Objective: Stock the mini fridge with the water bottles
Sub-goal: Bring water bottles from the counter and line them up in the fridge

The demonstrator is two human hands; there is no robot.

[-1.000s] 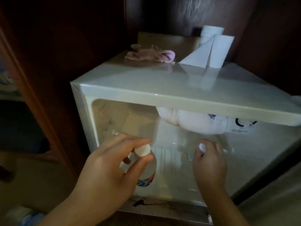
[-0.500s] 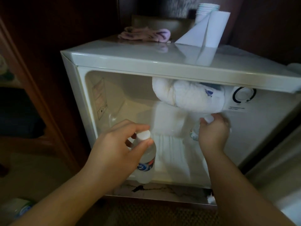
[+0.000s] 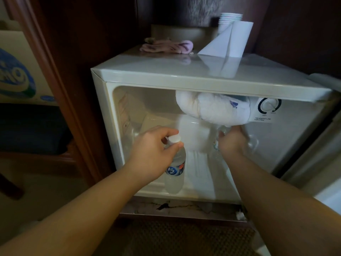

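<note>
Water bottle (image 3: 175, 169): upright at the mini fridge (image 3: 166, 74) front lip, long axis vertical; left hand (image 3: 153, 145) grip pinches its cap from above. Second bottle (image 3: 216, 143): deeper right, right hand (image 3: 231, 141) curled round it. Interior lies straight ahead.

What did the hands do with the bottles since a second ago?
The right hand carried its bottle deeper into the fridge, up under the white frosty lump. The left hand kept its pinch on the cap of the other bottle, which stands upright near the front edge, hardly moved. Neither bottle was let go. The paper roll and pink cloth stayed on top.
</note>
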